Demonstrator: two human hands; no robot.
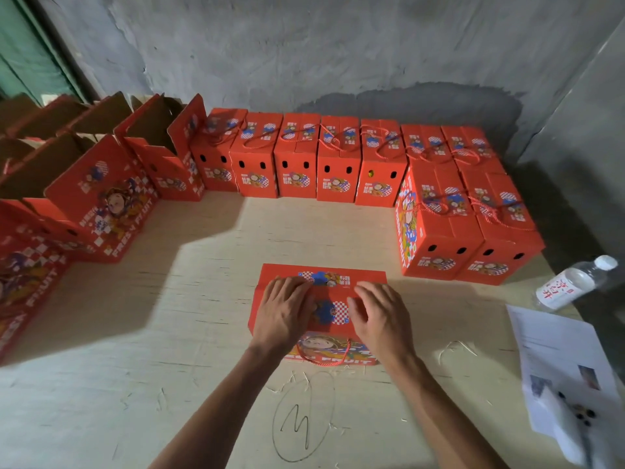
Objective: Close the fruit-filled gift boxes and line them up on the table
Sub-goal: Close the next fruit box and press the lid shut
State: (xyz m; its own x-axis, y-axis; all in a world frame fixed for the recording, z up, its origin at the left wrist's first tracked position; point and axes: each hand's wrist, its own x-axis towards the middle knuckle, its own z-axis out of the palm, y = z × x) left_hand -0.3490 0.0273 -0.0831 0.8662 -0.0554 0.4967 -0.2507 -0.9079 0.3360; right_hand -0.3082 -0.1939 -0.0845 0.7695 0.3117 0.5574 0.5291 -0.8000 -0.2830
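A red gift box (pixel 324 282) with cartoon print stands in the middle of the table in front of me, its top flaps down. My left hand (pixel 284 309) lies flat on the left half of its lid, and my right hand (pixel 378 313) presses on the right half, fingers spread. A red rope handle (pixel 324 360) hangs over the box's near face. Several closed red boxes (pixel 297 157) form a row along the back wall, and two more closed boxes (pixel 470 225) stand at the right. Open boxes (pixel 101 198) with raised flaps stand at the left.
A plastic water bottle (pixel 571 282) lies at the right edge of the pale wooden table (pixel 169 333). Printed paper sheets (pixel 561 360) with small dark bits lie at the near right. A pencilled circle (pixel 304 418) marks the table close to me. A grey concrete wall stands behind.
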